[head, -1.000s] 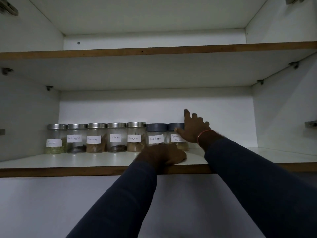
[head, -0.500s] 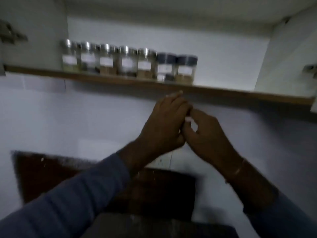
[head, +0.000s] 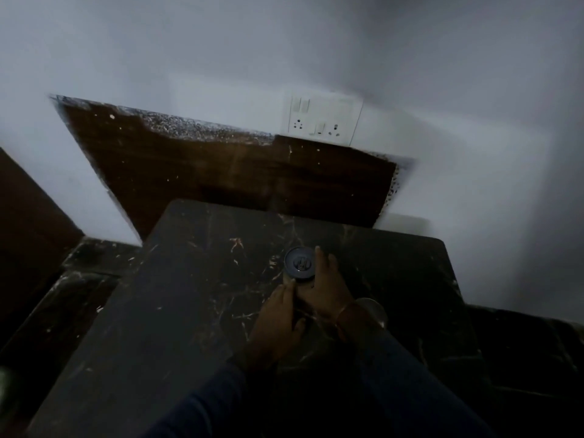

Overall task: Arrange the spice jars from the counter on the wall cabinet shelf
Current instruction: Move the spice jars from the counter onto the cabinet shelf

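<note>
No text, label, brand or number can be read in this dim, blurred view. The dark lid of the spice jar, at lower centre of the frame, carries a raised mark too smeared to make out. The white switch and socket plate, at upper centre, shows no legible lettering.
</note>
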